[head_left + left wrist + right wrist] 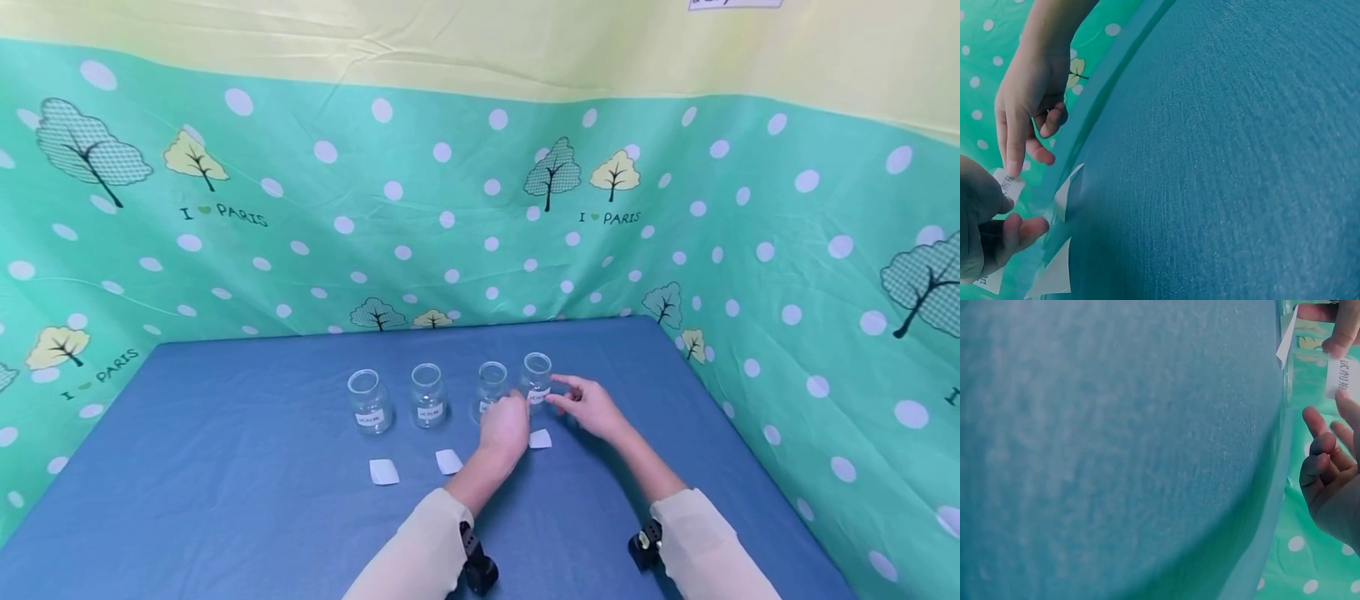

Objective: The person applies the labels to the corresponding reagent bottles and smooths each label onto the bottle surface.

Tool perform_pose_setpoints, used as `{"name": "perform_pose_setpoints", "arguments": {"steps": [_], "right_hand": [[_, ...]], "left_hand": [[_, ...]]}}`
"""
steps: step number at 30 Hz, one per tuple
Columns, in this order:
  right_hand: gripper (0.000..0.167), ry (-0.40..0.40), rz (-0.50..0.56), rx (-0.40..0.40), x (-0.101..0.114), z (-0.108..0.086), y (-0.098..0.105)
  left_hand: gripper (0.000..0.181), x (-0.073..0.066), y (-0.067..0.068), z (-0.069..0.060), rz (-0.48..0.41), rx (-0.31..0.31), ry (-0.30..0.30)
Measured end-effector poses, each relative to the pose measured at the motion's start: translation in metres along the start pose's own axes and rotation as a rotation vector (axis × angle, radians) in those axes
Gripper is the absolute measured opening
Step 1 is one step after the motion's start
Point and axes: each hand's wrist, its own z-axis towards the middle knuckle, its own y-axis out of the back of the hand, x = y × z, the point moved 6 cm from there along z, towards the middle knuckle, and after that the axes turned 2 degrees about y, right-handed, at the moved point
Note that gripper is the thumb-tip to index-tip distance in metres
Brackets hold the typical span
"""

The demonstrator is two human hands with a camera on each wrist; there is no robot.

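Note:
The rightmost clear glass jar (537, 375) stands upright with a white label (537, 396) on its front. The label (1338, 378) shows printed characters in the right wrist view. My right hand (592, 408) is at the jar's right side, its thumb touching the label and its index finger extended by the glass. From the left, my left hand (506, 423) presses a digit at the label's other end, its remaining fingers loosely bent. This hand partly hides a second labelled jar (492, 379). Below the hands lies a small white paper piece (540, 439).
Two more labelled glass jars (370, 404) (428, 396) stand to the left in the same row. White paper pieces (384, 472) (448, 462) lie in front of them on the blue tabletop (247, 500). A green dotted curtain (300, 208) rises behind and on the right.

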Motion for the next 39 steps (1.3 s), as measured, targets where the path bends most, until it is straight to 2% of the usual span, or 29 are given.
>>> {"name": "perform_pose_setpoints", "arguments": {"steps": [5,9,17,22,25,31,35,39], "right_hand": [[0.055,-0.025,-0.019,0.014,-0.0002,0.0028,-0.0046],[0.052,-0.013,-0.036,-0.012,0.0011,0.0041,-0.0043],[0.046,0.001,-0.033,-0.030,-0.0006,0.0042,-0.0017],[0.040,-0.006,-0.025,-0.025,-0.0030,0.0025,-0.0012],[0.040,-0.005,-0.003,-0.013,-0.0035,0.0005,-0.0005],[0.046,-0.016,0.044,0.029,-0.0023,-0.0035,0.0013],[0.051,-0.014,0.049,0.044,0.0007,-0.0043,0.0009],[0.053,-0.016,0.047,0.045,0.0012,-0.0029,0.0003]], "left_hand": [[0.025,-0.0003,-0.0003,0.0009,0.010,0.004,0.000],[0.016,-0.0010,-0.0007,0.0011,0.039,0.018,-0.008],[0.003,-0.0016,-0.0017,0.0001,0.111,-0.060,-0.048],[0.005,-0.0013,-0.0047,-0.0001,0.139,-0.062,-0.060],[0.011,0.0000,-0.0064,-0.0006,0.109,-0.045,-0.050],[0.041,0.0018,-0.0076,-0.0022,-0.016,0.001,-0.009],[0.045,0.0029,-0.0057,-0.0007,-0.059,-0.005,0.014],[0.045,0.0038,-0.0053,0.0015,-0.072,0.019,0.032]]}}
